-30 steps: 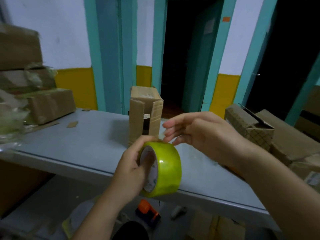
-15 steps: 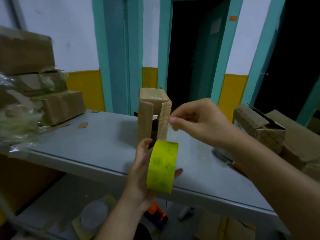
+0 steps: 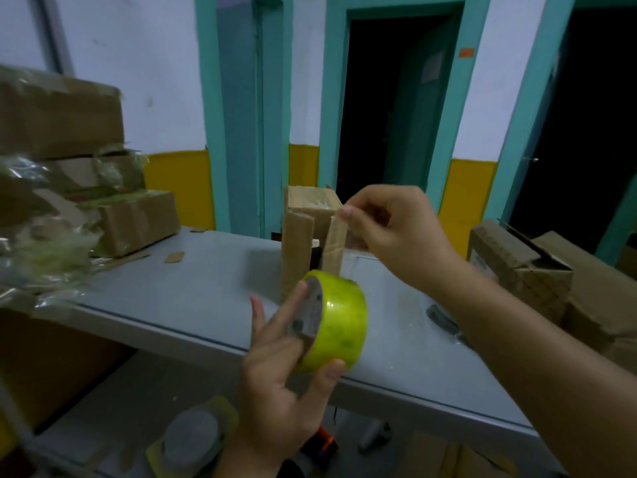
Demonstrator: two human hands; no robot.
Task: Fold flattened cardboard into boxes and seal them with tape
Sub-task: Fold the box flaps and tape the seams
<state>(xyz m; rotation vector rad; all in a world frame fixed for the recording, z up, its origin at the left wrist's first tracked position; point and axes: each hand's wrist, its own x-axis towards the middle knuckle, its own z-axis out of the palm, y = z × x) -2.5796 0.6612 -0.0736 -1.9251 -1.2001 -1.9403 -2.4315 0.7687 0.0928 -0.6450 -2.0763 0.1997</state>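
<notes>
Leftmost, a stack of taped cardboard boxes sits on the far end of the grey table; any print on them is too blurred to read.

The left hand holds the tape roll in the air just in front of the table's near edge. Its thumb props the glossy yellow-green band from below and its fingers lie fairly straight across the core's face. The roll looks light and rigid, but its outer wrap is slick. I judge the core is the place to hold it, loosely enough for it to turn as tape pays out. The grey core carries some printing, but it is illegible.

Behind the roll, a small cardboard box stands on end on the table with its flaps hanging open. It seems thin and light, so it would probably tip or crush under a firm press. Steadying it by its walls would be wiser than pushing on a flap.

The right hand is raised beside the box top, thumb and forefinger pressed together on what looks like the tape end. The strip is clear and hard to make out. Such film is floppy and sticks to itself, so it wants tension.

Further right are more boxes, patterned, with no readable label.
</notes>
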